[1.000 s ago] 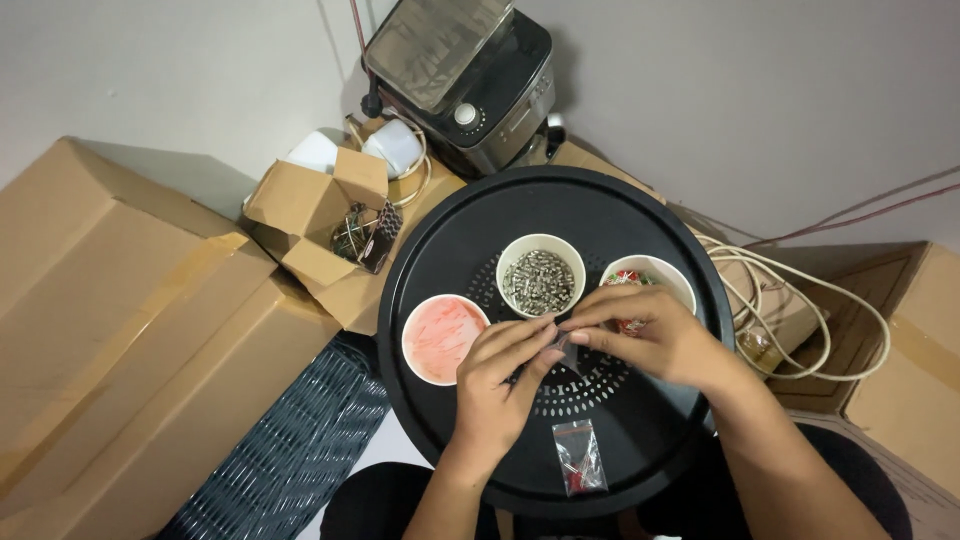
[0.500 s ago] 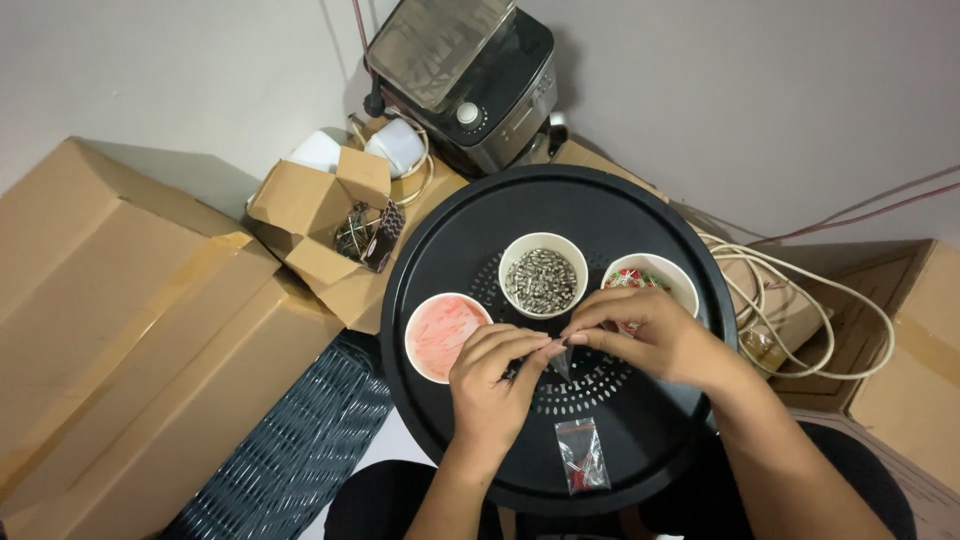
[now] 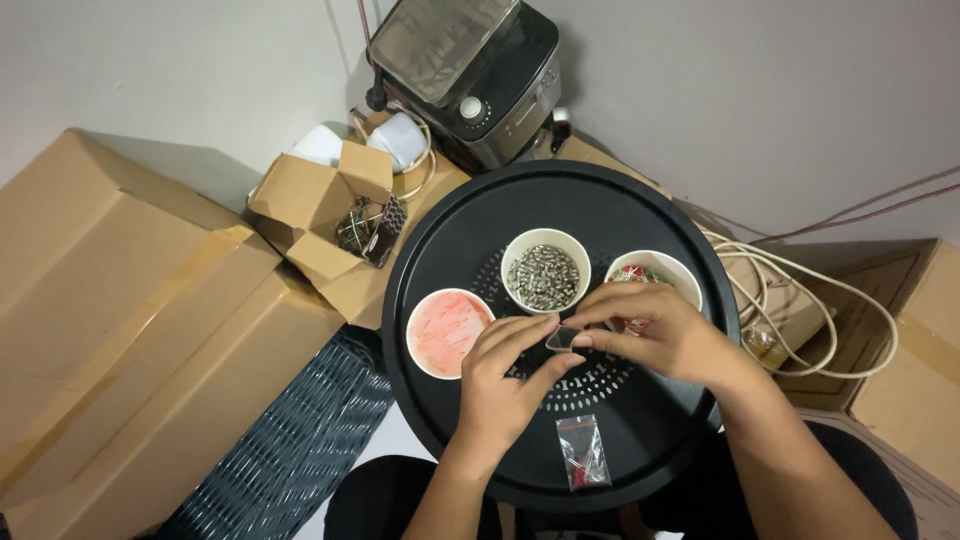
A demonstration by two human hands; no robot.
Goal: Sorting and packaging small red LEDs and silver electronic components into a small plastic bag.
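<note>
Pinching a small clear plastic bag (image 3: 562,338) between fingertips, the left hand (image 3: 505,385) and right hand (image 3: 655,335) meet above the round black tray (image 3: 470,230). Its contents are too small to tell. The right hand partly hides the white paper cup of red-green bits (image 3: 655,270).

Soft even indoor light, faint shadows beside boxes, sharp focus, no glare
</note>
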